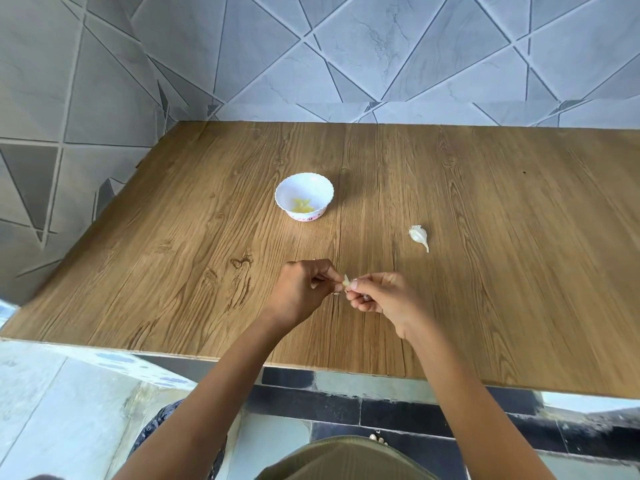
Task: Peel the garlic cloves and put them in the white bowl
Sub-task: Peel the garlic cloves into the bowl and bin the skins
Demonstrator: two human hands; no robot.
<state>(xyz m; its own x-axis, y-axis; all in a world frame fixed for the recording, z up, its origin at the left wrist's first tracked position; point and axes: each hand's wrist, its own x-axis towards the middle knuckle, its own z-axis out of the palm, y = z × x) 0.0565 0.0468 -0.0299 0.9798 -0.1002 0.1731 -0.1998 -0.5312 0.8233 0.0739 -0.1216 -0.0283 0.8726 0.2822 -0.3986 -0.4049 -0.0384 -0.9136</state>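
Wooden table (485, 202): both hands work just above its near edge. White bowl (323, 197) sits beyond the fingers and a bit to their left, well apart, with a few yellowish peeled cloves (303, 206) already in it.

Left hand (301, 289) and right hand (384, 296) meet fingertip to fingertip, fingers curled. Each pinches one end of the small clove (346, 280) between thumb and forefinger. Unpeeled garlic piece (419, 235) lies on the table beyond the right fingers, off to their right, untouched.

Step looks like peeling, mid-way. The clove is too small to tell how much skin is left.

To do it well:
- left pinch holds the clove steady, right nails lift the skin at the tip
- strip along the length, don't crush it
- check it's bare before reaching to the bowl
- skin likely sticks to fingers, so shed it away from the bowl
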